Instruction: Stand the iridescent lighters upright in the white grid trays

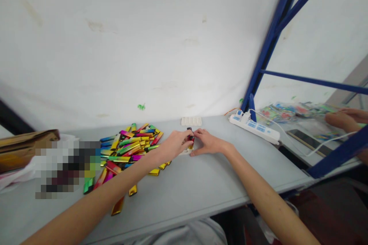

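At left on the table, shiny lighters lie heaped. Beside them, the left hand has its grip closed on an upright red-and-gold lighter; whether the right hand grips it too cannot be told. Beyond lies a white gridded piece.

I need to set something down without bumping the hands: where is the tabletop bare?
The grey tabletop looks bare in two patches: between the right forearm and the white power strip, and, lower in view, between that forearm and the stray gold pieces. It's crowded on the left, with the shiny pile, white plastic and cardboard.
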`<state>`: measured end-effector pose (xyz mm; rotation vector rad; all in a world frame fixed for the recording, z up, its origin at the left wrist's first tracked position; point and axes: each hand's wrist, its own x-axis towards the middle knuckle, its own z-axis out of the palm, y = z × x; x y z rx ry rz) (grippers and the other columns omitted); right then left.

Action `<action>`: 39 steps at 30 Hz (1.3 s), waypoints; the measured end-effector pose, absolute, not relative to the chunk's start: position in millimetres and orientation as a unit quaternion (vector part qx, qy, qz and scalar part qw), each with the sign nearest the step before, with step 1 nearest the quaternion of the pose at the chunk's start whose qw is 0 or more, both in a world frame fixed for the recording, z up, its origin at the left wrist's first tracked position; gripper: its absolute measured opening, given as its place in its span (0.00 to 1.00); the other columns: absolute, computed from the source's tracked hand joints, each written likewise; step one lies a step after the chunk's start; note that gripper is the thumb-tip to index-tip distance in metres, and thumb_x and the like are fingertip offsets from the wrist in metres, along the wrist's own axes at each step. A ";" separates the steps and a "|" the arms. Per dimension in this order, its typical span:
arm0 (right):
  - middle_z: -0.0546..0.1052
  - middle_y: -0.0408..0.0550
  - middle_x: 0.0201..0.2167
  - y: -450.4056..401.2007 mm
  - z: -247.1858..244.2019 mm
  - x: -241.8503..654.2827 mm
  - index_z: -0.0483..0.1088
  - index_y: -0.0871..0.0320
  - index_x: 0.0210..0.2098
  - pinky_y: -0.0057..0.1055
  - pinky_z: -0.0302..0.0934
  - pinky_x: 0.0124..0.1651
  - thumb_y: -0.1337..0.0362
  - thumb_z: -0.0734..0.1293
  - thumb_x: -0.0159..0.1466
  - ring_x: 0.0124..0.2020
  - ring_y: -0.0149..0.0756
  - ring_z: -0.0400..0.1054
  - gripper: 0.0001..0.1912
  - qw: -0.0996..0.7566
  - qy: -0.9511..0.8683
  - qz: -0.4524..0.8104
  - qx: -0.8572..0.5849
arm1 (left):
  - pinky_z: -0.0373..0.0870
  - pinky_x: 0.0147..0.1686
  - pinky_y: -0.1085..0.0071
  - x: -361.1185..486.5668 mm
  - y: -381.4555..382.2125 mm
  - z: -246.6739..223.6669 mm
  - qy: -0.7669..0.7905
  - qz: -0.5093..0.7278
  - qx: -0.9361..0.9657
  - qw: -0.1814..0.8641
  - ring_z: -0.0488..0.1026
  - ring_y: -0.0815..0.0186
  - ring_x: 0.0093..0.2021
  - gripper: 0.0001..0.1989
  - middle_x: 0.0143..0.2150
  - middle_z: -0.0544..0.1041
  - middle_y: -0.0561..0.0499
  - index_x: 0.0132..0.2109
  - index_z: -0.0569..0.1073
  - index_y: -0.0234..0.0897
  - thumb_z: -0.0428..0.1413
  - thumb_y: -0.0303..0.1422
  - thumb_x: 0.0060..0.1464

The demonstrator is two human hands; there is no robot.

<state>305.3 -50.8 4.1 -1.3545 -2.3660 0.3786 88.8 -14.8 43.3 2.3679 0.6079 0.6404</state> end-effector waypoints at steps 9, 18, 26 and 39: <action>0.71 0.56 0.51 -50.4 3.3 306.7 0.70 0.58 0.54 0.47 0.60 0.57 0.46 0.77 0.56 0.52 0.50 0.64 0.34 0.194 -0.846 0.124 -0.482 | 0.64 0.37 0.70 85.2 -28.3 47.7 0.233 0.264 0.880 0.319 0.74 0.58 0.33 0.18 0.31 0.78 0.52 0.55 0.73 0.48 0.59 0.35 0.57; 0.71 0.58 0.54 -50.1 2.4 308.2 0.71 0.60 0.56 0.48 0.60 0.61 0.43 0.77 0.54 0.55 0.53 0.65 0.39 0.204 -0.841 0.140 -0.481 | 0.68 0.48 0.63 9.5 6.1 57.2 0.330 0.279 0.886 0.167 0.73 0.54 0.39 0.10 0.36 0.79 0.45 0.40 0.79 0.41 0.59 0.40 0.56; 0.71 0.59 0.55 -51.6 2.4 308.5 0.70 0.60 0.58 0.47 0.60 0.61 0.41 0.77 0.53 0.55 0.53 0.65 0.42 0.204 -0.836 0.139 -0.491 | 0.68 0.53 0.57 -79.8 59.8 55.0 0.435 0.161 0.885 0.027 0.75 0.48 0.45 0.17 0.43 0.81 0.40 0.42 0.82 0.41 0.55 0.44 0.52; 0.71 0.60 0.55 -51.7 3.8 308.3 0.70 0.63 0.58 0.46 0.60 0.61 0.42 0.76 0.54 0.55 0.53 0.66 0.42 0.192 -0.839 0.129 -0.493 | 0.69 0.44 0.64 -96.3 60.9 48.9 0.436 0.193 0.877 0.062 0.76 0.51 0.41 0.15 0.39 0.81 0.43 0.36 0.76 0.42 0.57 0.49 0.52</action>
